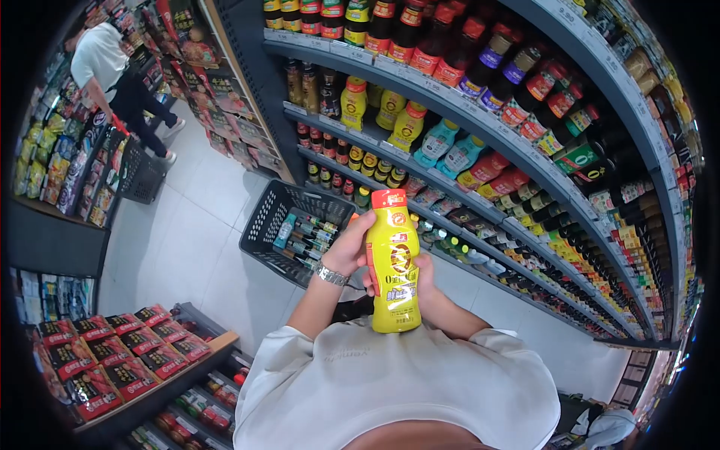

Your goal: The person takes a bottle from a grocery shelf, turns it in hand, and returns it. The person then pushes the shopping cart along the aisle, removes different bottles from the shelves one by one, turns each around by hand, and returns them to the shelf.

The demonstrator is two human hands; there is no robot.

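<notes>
A yellow squeeze bottle [394,262] with a red cap stands upright in front of my chest, its printed label turned toward me. My left hand [352,244], with a metal watch at the wrist, is closed around its left side near the cap. Lower down, my right hand [429,277] grips the bottle's right side. The bottle's body hides some of the fingers of both hands. Just beyond my left hand, a dark shopping basket [262,251] on the floor holds several bottles, one of them turquoise.
Curved shelves [360,52] of sauce bottles run along the front and right, including similar yellow bottles [407,126]. Red packages [124,352] lie on a display at lower left. A person [101,60] in a white top stands at upper left with another basket [141,174].
</notes>
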